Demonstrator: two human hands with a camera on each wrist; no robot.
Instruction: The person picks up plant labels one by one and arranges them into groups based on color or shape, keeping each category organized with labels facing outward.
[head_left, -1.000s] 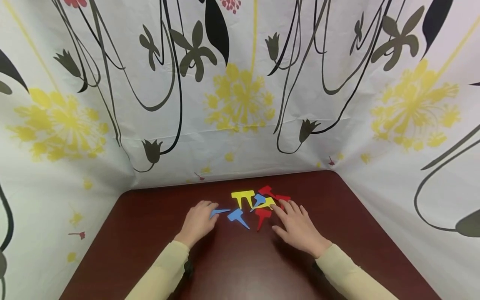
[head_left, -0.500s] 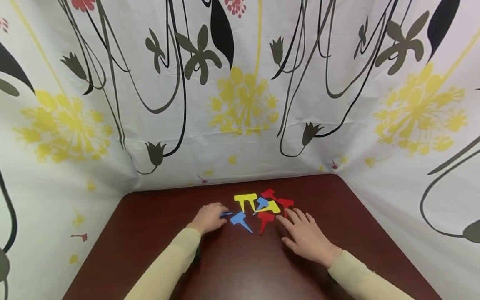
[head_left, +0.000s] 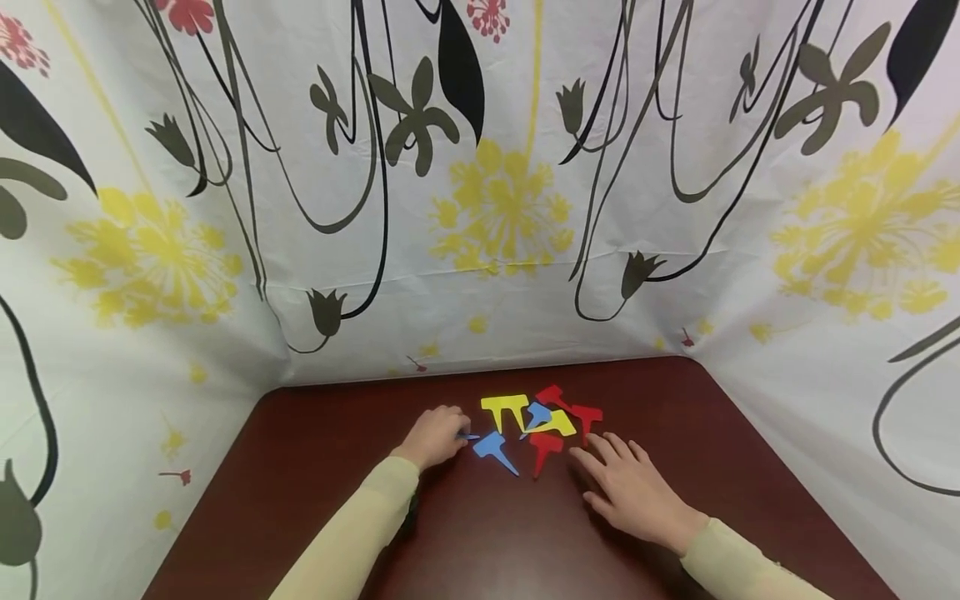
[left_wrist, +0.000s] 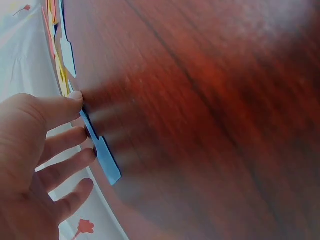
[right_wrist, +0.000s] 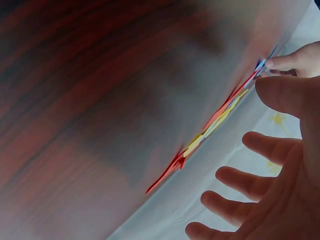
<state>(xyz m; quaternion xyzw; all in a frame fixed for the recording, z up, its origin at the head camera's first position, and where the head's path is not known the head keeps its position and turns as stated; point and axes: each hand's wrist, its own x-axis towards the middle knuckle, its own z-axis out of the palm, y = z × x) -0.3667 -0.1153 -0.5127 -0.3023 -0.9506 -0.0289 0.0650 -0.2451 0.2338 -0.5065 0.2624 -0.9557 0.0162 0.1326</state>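
Note:
My left hand pinches the narrow stem of a blue T-shaped plant label between thumb and fingers. The label lies low at the tabletop, its wide head showing past my fingers in the left wrist view; the index fingertip is hidden. Right of it lies a second blue label, with a third blue label in the pile behind. My right hand holds nothing, its fingers spread and relaxed, just beside a red label and another red label.
A yellow label, another yellow label and a red label lie at the pile's back, some overlapping. The dark red-brown table ends at a white flowered cloth hung around its back and sides.
My left hand has slid right along the blue label, and its fingers have closed on the stem. The right hand has drawn slightly back from the pile. The head view has shifted a little.

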